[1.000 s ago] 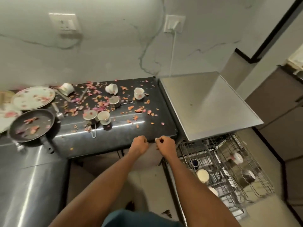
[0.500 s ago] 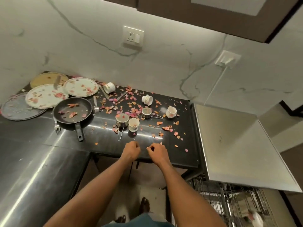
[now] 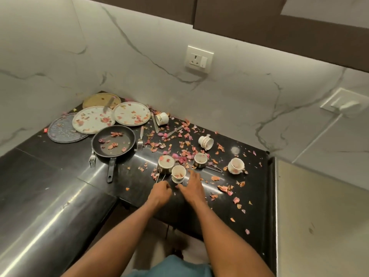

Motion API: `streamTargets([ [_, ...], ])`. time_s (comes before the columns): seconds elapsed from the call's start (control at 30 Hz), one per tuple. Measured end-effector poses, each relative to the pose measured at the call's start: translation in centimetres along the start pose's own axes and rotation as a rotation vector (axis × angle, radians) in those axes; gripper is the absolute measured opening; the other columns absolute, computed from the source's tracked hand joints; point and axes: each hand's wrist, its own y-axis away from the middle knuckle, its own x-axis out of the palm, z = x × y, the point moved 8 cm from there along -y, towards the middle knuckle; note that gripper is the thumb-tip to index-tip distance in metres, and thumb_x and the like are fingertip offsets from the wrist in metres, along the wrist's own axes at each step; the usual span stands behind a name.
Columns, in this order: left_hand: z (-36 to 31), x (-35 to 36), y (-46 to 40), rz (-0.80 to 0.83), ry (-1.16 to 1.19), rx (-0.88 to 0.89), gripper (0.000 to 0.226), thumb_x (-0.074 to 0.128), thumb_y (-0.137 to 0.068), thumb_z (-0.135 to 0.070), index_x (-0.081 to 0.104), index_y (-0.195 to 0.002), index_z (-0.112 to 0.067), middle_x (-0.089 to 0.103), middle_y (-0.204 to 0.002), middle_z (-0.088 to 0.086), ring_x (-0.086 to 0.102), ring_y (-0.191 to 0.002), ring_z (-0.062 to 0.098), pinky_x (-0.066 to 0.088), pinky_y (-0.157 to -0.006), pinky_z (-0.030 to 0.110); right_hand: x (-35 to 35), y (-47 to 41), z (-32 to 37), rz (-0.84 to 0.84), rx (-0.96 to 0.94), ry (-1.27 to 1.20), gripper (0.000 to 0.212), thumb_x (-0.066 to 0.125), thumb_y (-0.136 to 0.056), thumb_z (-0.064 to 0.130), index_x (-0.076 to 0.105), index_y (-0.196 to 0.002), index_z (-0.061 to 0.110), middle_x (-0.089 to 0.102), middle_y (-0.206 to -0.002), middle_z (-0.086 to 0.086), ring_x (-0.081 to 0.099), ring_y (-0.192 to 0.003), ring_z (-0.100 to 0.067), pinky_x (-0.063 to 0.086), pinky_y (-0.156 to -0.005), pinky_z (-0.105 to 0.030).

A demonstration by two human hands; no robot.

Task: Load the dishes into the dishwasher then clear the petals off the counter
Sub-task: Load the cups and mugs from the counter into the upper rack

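A small white cup [image 3: 179,174] stood near the tabletop's [image 3: 60,168] front edge, touching a steel measuring cup [image 3: 165,164], with petals [image 3: 180,145] scattered around. The right hand [image 3: 192,188] reached for it, grip spread open and empty; the left hand [image 3: 161,191] curled at the steel cup's wire handle, contact unclear. Dish-loading was seemingly underway; next, closing around the cup and lifting.

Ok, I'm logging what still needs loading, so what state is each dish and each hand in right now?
Frying pan: upright, petals inside.
White plates: flat, petals on them.
Nearest cup: upright, petals inside.
Cup by the wall: on its side.
Patterned cup: tipped over.
Right-hand cup: upright.
Left hand: fingers curled at the steel cup's wire handle.
Right hand: open, beside the nearest cup.
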Motion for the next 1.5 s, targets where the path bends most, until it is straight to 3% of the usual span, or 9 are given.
streamTargets([
  [0.2,0.5,1.4,-0.4,-0.012,0.020,-0.060,0.017,0.052,-0.085,-0.020,0.069,-0.086,-0.018,0.072,-0.087,0.006,0.068,-0.085,0.024,0.057,-0.080,0.040,1.6,-2.7,0.1,0.081,-0.037,0.078,0.108,0.082,-0.082,0.044,0.012,-0.161,0.021,0.024,-0.162,-0.011,0.039,-0.145,-0.034,0.041,-0.116,-0.046],
  [0.4,0.4,1.5,-1.1,-0.013,0.033,-0.106,0.020,0.052,-0.084,-0.015,0.071,-0.091,-0.014,0.074,-0.087,0.011,0.070,-0.084,0.027,0.059,-0.079,0.042,1.6,-5.0,0.3,0.150,-0.073,0.165,0.112,0.082,-0.081,0.048,0.008,-0.162,0.023,0.025,-0.161,-0.013,0.042,-0.143,-0.036,0.043,-0.112,-0.050],
  [0.7,0.5,1.9,-2.1,-0.038,0.305,-0.226,0.022,0.045,-0.093,-0.009,0.067,-0.090,-0.012,0.074,-0.079,0.011,0.074,-0.076,0.025,0.063,-0.071,0.040,1.1,-5.5,0.8,0.070,-0.049,0.106,0.072,0.078,-0.073,0.054,0.050,-0.135,0.030,0.064,-0.123,-0.001,0.063,-0.113,-0.026,0.054,-0.091,-0.043],
  [0.93,-1.8,2.8,-2.2,0.002,0.785,-0.317,0.045,0.036,-0.108,-0.047,0.063,-0.101,-0.011,0.073,-0.098,0.016,0.073,-0.091,0.028,0.062,-0.081,0.041,0.3,-6.1,-2.3,0.005,0.310,-0.685,0.064,0.076,-0.071,0.067,0.064,-0.112,0.020,0.072,-0.109,-0.003,0.070,-0.095,-0.020,0.060,-0.081,-0.041],
  [1.07,-4.8,2.8,-3.2,0.046,1.094,-0.275,0.054,0.039,-0.100,-0.065,0.060,-0.117,-0.019,0.069,-0.116,0.013,0.068,-0.108,0.031,0.055,-0.095,0.049,0.1,-6.4,-1.3,0.119,0.286,-1.026,0.066,0.082,-0.069,0.064,0.069,-0.118,0.022,0.076,-0.108,-0.004,0.074,-0.098,-0.023,0.061,-0.087,-0.044],
  [1.17,-6.6,1.9,-3.9,0.005,1.205,-0.260,0.058,0.050,-0.093,-0.069,0.065,-0.121,-0.021,0.071,-0.116,0.013,0.068,-0.107,0.033,0.059,-0.087,0.052,-0.6,-6.1,-0.1,0.197,0.202,-1.093,0.060,0.088,-0.072,0.052,0.068,-0.122,0.023,0.077,-0.110,0.000,0.074,-0.101,-0.020,0.061,-0.085,-0.040],
  [1.3,-8.3,0.3,-4.5,0.019,1.200,-0.208,0.037,0.067,-0.093,-0.042,0.066,-0.117,-0.014,0.069,-0.117,0.016,0.067,-0.108,0.034,0.060,-0.085,0.051,-2.1,-5.7,0.2,0.254,0.080,-0.949,0.049,0.090,-0.077,0.031,0.068,-0.120,0.023,0.076,-0.110,0.002,0.072,-0.103,-0.019,0.059,-0.083,-0.032],
  [1.4,-9.5,0.0,-4.7,0.082,1.147,-0.134,0.023,0.065,-0.095,-0.017,0.068,-0.116,-0.009,0.069,-0.120,0.018,0.067,-0.108,0.032,0.053,-0.100,0.053,-2.5,-5.7,0.1,0.253,-0.037,-0.804,0.062,0.093,-0.072,0.017,0.065,-0.127,0.019,0.073,-0.113,0.006,0.068,-0.102,-0.007,0.056,-0.083,-0.021],
  [1.5,-9.7,0.3,-4.6,0.094,1.106,-0.131,0.022,0.063,-0.095,-0.009,0.071,-0.116,-0.011,0.072,-0.118,0.015,0.068,-0.110,0.032,0.053,-0.100,0.054,-2.9,-6.1,-0.1,0.193,-0.064,-0.764,0.069,0.094,-0.068,0.009,0.065,-0.130,0.018,0.072,-0.116,0.006,0.067,-0.104,-0.003,0.056,-0.083,-0.017],
])
